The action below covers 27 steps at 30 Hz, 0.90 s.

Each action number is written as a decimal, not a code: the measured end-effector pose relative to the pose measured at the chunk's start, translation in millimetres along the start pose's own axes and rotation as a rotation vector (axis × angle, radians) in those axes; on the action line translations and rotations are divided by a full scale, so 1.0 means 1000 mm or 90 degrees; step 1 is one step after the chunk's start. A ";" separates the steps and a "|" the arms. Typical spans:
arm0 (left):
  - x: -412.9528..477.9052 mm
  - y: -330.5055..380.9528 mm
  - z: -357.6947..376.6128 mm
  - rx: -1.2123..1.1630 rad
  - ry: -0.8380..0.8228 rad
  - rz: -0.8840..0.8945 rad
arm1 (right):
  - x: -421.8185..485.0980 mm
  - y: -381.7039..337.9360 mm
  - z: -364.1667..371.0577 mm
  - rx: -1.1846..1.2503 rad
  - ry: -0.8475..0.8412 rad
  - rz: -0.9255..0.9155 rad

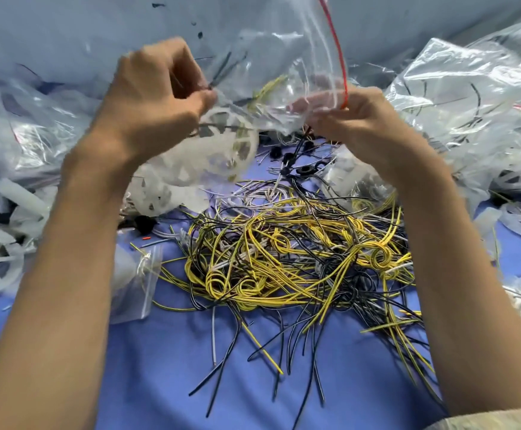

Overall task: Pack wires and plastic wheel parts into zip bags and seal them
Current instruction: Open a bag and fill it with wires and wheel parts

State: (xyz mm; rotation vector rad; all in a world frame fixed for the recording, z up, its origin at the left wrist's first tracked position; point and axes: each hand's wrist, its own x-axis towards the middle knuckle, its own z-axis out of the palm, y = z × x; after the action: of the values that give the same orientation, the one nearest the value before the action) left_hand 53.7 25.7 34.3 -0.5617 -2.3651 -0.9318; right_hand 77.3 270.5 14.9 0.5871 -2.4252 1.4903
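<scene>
Blue cloth [191, 377] covers the work surface, with pale sheeting behind it. Held up over the far side of it, between both hands, is a clear zip bag [284, 51] of thin, crinkled film. Its red zip strip [337, 51] runs nearly upright from the right hand [368, 125], which pinches the bag's edge at the strip's lower end. The left hand [153, 97] pinches the opposite side, with thin black wires at its fingertips.

The seal's long axis stands vertical on the right, so the right hand is much the nearer one to run along it. A few yellow and black strands show inside the film. Whether the white spoked wheel [231, 150] hangs in the bag or lies behind it cannot be told.

Below the hands sprawls a springy tangle of yellow, black and white wires [299, 252]. A small flat zip bag [138, 274] lies to the left of it, and filled bags [470, 88] are heaped at the right.
</scene>
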 end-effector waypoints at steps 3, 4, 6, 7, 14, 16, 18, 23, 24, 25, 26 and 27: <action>-0.010 0.012 -0.013 -0.075 -0.340 -0.004 | 0.005 0.012 -0.004 -0.193 -0.011 0.013; -0.014 0.015 -0.015 -0.099 -0.463 -0.025 | 0.006 0.018 -0.006 -0.243 -0.035 0.044; -0.014 0.011 -0.010 -0.129 -0.535 -0.053 | 0.006 0.025 -0.007 -0.266 -0.049 0.107; -0.011 0.006 -0.004 -0.113 -0.492 -0.054 | 0.005 0.026 -0.007 -0.255 -0.042 0.128; -0.007 -0.034 0.027 0.047 -0.418 -0.112 | -0.003 0.021 -0.014 -0.132 -0.077 0.171; -0.012 -0.039 0.032 0.106 -0.469 -0.125 | -0.002 0.020 -0.013 -0.107 -0.082 0.176; -0.011 -0.040 0.033 0.115 -0.453 -0.118 | -0.001 0.017 -0.011 -0.056 -0.073 0.213; -0.009 -0.037 0.030 0.091 -0.394 -0.063 | -0.001 0.016 -0.010 -0.061 -0.101 0.226; -0.009 -0.035 0.029 0.086 -0.376 -0.061 | -0.002 0.014 -0.010 -0.102 -0.119 0.204; -0.008 -0.033 0.025 0.078 -0.352 -0.060 | -0.005 0.012 -0.009 -0.151 -0.136 0.180; -0.007 -0.030 0.021 0.069 -0.326 -0.058 | -0.006 0.013 -0.008 -0.174 -0.143 0.168; -0.006 -0.028 0.015 0.061 -0.303 -0.055 | -0.006 0.012 -0.007 -0.187 -0.133 0.165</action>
State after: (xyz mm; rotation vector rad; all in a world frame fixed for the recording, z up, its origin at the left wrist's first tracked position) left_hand 38.2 16.3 7.7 -0.7108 -2.8604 -0.7789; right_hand 77.7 282.5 6.1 0.3931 -2.9057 1.1702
